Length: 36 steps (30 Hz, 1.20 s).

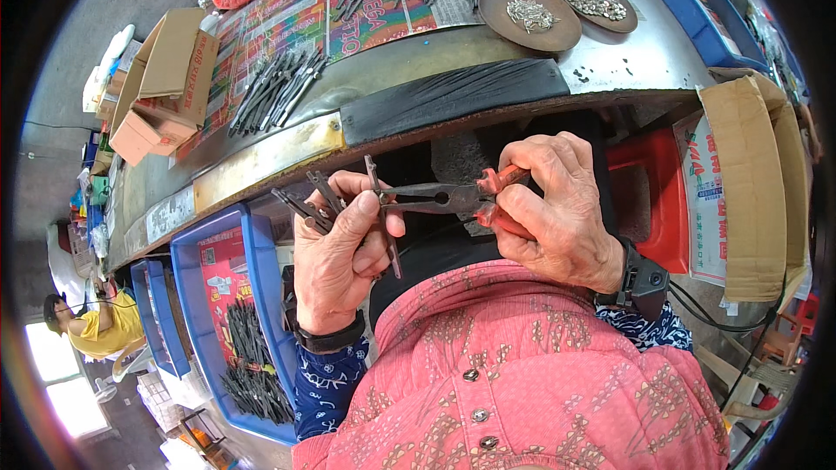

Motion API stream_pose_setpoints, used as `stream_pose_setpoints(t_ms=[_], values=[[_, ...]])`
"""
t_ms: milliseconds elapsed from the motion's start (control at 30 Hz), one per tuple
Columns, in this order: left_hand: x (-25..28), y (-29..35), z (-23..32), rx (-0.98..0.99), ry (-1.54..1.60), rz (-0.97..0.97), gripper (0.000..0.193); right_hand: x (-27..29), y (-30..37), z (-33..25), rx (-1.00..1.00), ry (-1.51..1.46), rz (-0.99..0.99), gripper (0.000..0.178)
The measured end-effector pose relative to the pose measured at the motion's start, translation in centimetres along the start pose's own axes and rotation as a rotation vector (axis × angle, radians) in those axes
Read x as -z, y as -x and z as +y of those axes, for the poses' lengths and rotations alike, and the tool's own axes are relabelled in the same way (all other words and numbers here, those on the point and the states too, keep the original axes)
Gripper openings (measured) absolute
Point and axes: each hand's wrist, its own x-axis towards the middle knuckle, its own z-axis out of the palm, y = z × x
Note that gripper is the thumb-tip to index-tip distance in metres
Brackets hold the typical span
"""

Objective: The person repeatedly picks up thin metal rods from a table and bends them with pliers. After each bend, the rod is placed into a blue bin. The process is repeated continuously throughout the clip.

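My right hand point(562, 209) is closed around the red handles of a pair of pliers point(442, 198). The plier jaws point left and reach a thin dark strip-like part point(388, 239), which my left hand point(335, 274) pinches upright between thumb and fingers. Whether the jaws grip that strip or only touch it, I cannot tell. Several more dark strips point(320, 202) fan out from between the fingers of the same hand. Both hands are above my lap, just in front of the bench edge.
On the bench point(383, 70) lies a bundle of dark strips point(277, 91). Two round dishes point(562, 42) point(629, 26) hold small metal pieces. A blue crate point(187, 283) with dark strips stands at left; a red stool point(666, 248) and cardboard box point(740, 178) are at right. A person in yellow point(117, 326) sits far left.
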Motion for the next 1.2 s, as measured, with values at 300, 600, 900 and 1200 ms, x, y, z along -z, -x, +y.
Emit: stream_pose_setpoints(t_ms=[300, 600, 900, 1200], values=[[0.2, 0.1, -0.3, 0.022, -0.001, -0.029, 0.012, 0.1, 0.5, 0.3, 0.03, 0.007, -0.045, 0.023], [0.0, -0.2, -1.9, -0.655, -0.884, -0.012, 0.011, -0.9, 1.9, 1.8, -0.403, -0.958, -0.482, 0.009], [-0.1, -2.4, 0.6, -0.918, -1.364, -0.173, 0.031, -1.8, 2.1, 2.4, -0.473, -0.992, -0.482, 0.017], [2.2, -6.2, 3.6, -0.836, -1.609, 0.131, 0.017, -2.4, 2.3, 2.7, -0.368, -0.781, -0.218, 0.017]])
